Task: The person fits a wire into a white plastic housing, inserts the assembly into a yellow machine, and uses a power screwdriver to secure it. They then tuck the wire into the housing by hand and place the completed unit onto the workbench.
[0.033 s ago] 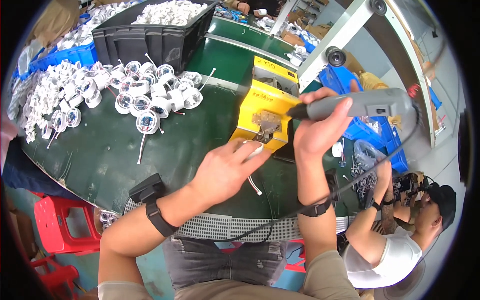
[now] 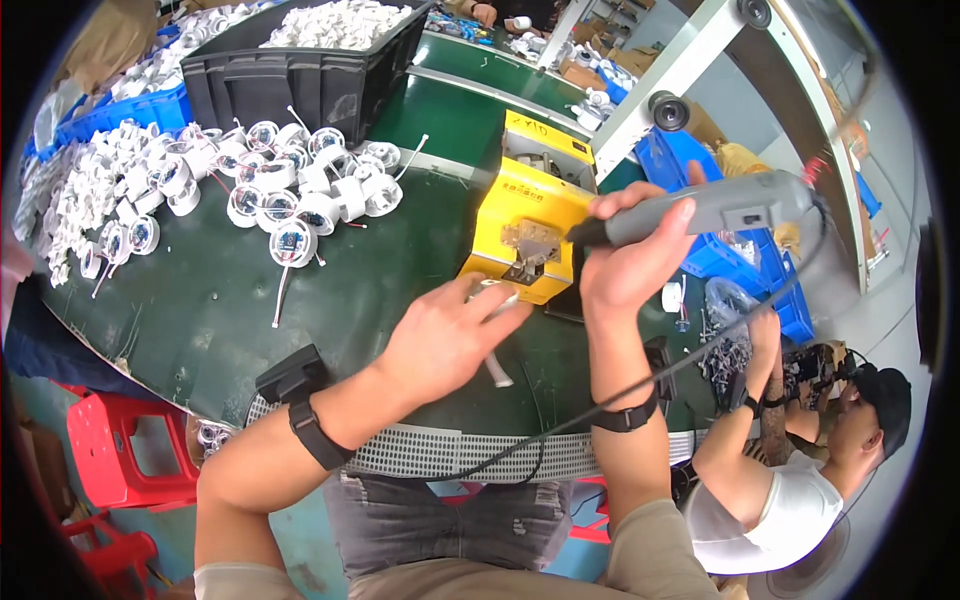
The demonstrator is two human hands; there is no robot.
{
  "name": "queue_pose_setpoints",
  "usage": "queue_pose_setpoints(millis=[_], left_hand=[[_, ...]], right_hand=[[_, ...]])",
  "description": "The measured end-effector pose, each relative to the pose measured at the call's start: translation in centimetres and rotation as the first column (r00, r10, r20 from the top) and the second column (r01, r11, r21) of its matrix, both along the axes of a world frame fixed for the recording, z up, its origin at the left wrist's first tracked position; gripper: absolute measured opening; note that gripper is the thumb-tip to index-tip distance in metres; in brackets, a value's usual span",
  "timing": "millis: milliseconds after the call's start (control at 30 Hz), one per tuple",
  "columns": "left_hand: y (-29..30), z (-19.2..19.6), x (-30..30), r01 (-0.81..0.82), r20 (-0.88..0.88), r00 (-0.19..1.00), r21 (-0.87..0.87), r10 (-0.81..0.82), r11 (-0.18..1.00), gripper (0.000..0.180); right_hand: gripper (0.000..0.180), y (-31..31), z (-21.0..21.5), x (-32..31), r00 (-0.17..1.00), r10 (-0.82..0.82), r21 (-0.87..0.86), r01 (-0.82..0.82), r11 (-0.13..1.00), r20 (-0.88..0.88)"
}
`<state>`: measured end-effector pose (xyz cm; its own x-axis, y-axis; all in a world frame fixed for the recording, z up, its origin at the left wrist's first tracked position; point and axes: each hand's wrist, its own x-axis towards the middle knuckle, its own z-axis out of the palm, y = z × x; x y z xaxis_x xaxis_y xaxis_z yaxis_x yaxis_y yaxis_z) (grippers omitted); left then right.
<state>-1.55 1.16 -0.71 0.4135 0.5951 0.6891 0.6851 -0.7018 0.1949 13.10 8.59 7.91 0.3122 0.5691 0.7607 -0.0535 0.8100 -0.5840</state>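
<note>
My right hand [image 2: 637,262] is wrapped round a grey electric screwdriver [image 2: 722,212], held nearly level with its dark tip toward the yellow screw feeder [image 2: 522,212]. The tip is beside the feeder's metal pick-up block [image 2: 532,243]. My left hand [image 2: 447,332] is closed on a small white part, mostly hidden by the fingers, at the feeder's near edge. A short wire lead [image 2: 497,370] hangs below that hand, blurred. To the left lie several white round housings [image 2: 293,243] with circuit boards and wire leads.
A black crate [image 2: 290,85] of white parts stands at the far left, by a heap of white caps [image 2: 85,200]. Blue bins [image 2: 735,262] and loose screws [image 2: 722,358] lie at right, near a co-worker [image 2: 770,500]. The screwdriver's cable [image 2: 600,408] crosses the table front.
The screwdriver and my right hand have shifted slightly left. My left hand has moved a little, and the wire lead below it has swung left. The cable has shifted too.
</note>
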Motion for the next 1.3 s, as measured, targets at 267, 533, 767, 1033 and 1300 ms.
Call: queue_pose_setpoints(millis=[267,533,767,1033,1300], left_hand=[[-0.3,0.1,0.2,0.127,0.401,0.916,-0.344,0.023,0.930,0.031],[1.5,-1.4,-0.1,0.669,0.684,0.595,-0.712,0.422,0.212,0.030],[1.8,-1.3,-0.1,0.687,0.651,0.588,-0.716,0.480,0.129,0.030],[1.6,-1.4,0.0,0.686,0.658,0.581,-0.712,0.479,0.146,0.028],[1.8,-1.2,0.1,0.655,0.642,0.603,-0.737,0.473,0.166,0.026]], right_hand=[[0.045,0.6,-2.1,-1.4,0.999,0.038,-0.162,-0.033,0.986,0.029],[0.040,1.3,-2.2,-1.6,0.993,0.080,-0.203,-0.062,0.977,0.084],[0.039,1.4,-2.3,-1.6,0.993,0.080,-0.211,-0.062,0.976,0.081],[0.037,1.1,-2.5,-1.5,0.990,0.075,-0.221,-0.048,0.974,0.116],[0.041,-2.2,-3.4,-1.1,0.989,0.147,-0.234,-0.147,0.961,-0.016]])
